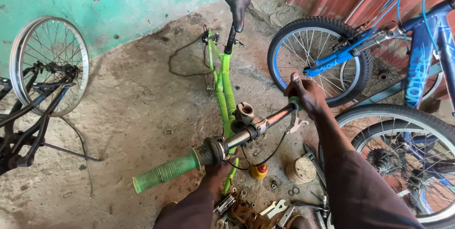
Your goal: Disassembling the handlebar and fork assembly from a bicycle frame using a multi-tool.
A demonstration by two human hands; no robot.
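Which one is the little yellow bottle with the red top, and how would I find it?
Start at the green bike frame lying on the concrete floor, then follow it down below the handlebar. The small yellow bottle stands beside a round tin. Its red cap makes it the only bright thing among grey tools.

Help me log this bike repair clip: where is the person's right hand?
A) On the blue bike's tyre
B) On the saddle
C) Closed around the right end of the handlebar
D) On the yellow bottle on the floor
C: the right hand is closed around the far end of the handlebar of the green bike, opposite the green grip.
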